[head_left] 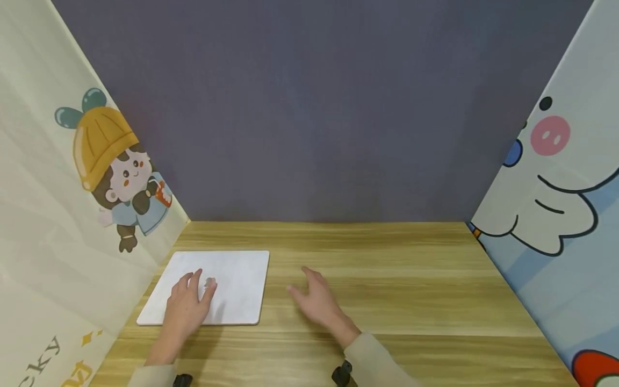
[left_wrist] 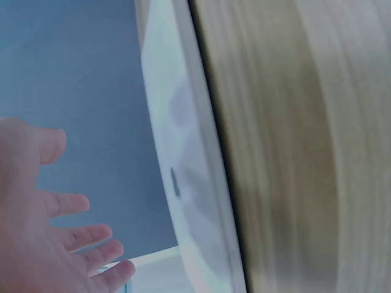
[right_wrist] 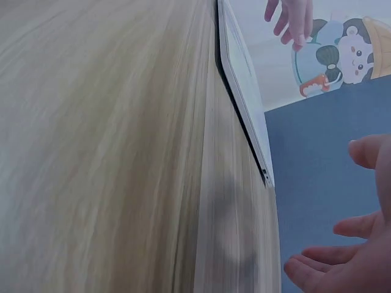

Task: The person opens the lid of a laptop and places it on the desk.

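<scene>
A closed, pale laptop [head_left: 242, 282] lies flat at the left of the wooden table, with a small grey logo [head_left: 208, 282] on its lid. Over the lid is my left hand [head_left: 185, 309], thumb and fingers spread. In the left wrist view, that hand [left_wrist: 36, 226] is apart from the laptop [left_wrist: 183, 177] and has nothing in it. My right hand [head_left: 319, 301] hovers over the wood to the right of the laptop, its thumb apart from the fingers. The right wrist view shows this hand [right_wrist: 360, 250] holding nothing.
The wooden table top [head_left: 396, 285] extends to the right. A dark grey panel [head_left: 309, 113] rises behind it. Printed cloths stand at both sides, the left cloth [head_left: 38, 215] with a cartoon child and the right cloth [head_left: 585, 226] with a cartoon pig's snout.
</scene>
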The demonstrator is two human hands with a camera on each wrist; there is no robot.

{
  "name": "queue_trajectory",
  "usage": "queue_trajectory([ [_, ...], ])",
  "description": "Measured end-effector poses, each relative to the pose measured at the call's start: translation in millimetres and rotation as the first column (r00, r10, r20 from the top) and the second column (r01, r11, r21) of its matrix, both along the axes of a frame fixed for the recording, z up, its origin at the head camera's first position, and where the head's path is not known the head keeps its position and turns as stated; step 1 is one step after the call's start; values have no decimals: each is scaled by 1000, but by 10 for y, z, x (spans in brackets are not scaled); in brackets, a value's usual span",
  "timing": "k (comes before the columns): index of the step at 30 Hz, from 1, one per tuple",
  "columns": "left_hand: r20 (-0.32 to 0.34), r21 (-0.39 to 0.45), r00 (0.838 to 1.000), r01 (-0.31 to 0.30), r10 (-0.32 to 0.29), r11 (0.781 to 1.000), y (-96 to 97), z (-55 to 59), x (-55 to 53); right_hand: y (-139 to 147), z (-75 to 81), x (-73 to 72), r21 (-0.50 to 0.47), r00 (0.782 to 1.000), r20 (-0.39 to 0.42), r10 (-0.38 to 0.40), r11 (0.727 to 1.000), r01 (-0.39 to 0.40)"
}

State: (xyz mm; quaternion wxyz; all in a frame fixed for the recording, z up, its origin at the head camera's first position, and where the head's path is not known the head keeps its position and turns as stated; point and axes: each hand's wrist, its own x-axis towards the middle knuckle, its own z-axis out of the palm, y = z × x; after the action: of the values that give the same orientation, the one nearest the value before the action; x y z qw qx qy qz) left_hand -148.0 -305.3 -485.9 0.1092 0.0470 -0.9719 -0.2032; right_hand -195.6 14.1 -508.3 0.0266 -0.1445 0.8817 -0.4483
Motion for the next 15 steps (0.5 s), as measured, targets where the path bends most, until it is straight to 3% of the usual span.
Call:
queue_trajectory([
  [7, 11, 24, 1000, -13, 13, 1000, -103, 62, -3, -148, -3, -14, -14, 1000, 1, 11, 1000, -11],
  [15, 6, 21, 999, -49, 49, 999, -293, 8, -31, -309, -20, -37, -34, 999, 24, 23, 999, -22],
])
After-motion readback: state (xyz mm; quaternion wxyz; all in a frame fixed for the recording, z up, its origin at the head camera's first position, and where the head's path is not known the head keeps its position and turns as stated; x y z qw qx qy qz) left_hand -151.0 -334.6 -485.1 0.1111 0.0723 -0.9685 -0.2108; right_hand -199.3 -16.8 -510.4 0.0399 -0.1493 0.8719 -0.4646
